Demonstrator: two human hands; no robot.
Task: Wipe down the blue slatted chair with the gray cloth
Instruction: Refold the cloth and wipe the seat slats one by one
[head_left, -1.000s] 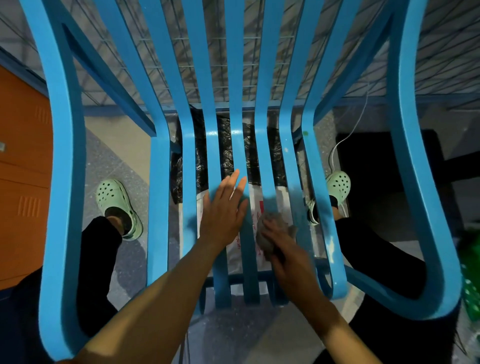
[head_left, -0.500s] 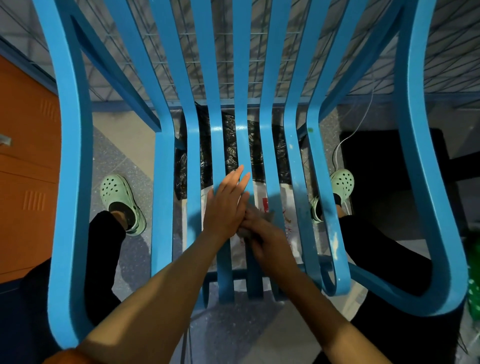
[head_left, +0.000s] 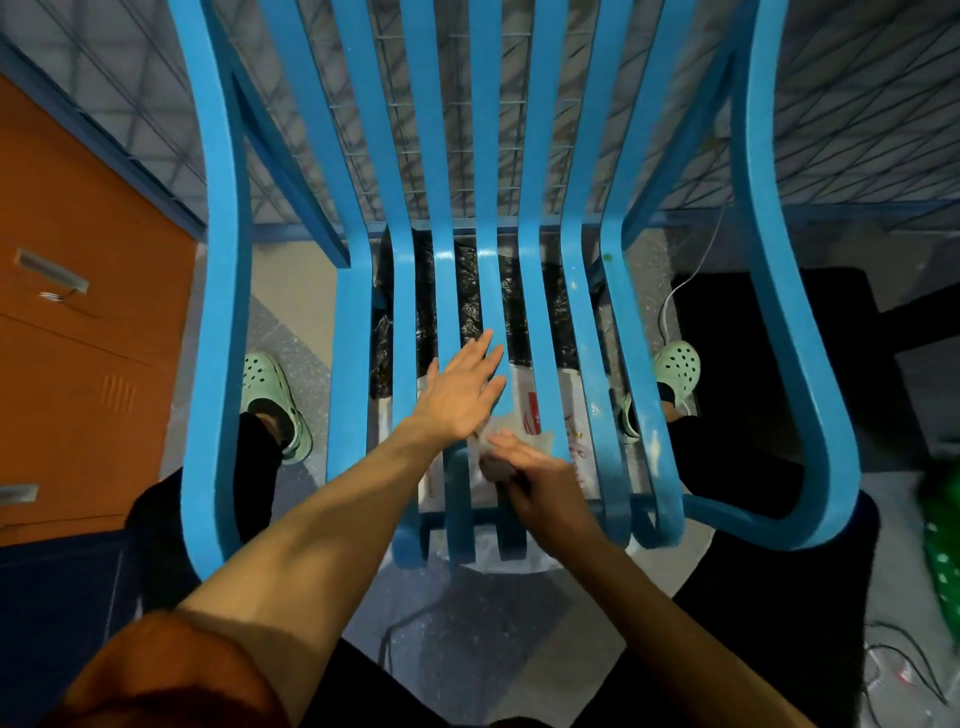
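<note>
The blue slatted chair (head_left: 537, 291) fills the view, its seat slats running toward me and its armrests curving down on both sides. My left hand (head_left: 460, 392) lies flat with straight fingers on the middle seat slats. Just right of it and nearer me, my right hand (head_left: 540, 480) grips the crumpled gray cloth (head_left: 493, 462) and presses it onto a middle slat near the seat's front edge. Most of the cloth is hidden under my fingers.
An orange cabinet (head_left: 78, 338) stands at the left. A black plastic bag (head_left: 467, 306) and a white printed bag (head_left: 571, 441) lie under the seat. My green clogs (head_left: 272, 400) stand on the floor beside the chair. A wire mesh panel (head_left: 467, 130) rises behind the backrest.
My right hand has moved the cloth leftward across the slats, then back toward the front edge. My left hand stayed flat on the seat. The camera shifted a little.
</note>
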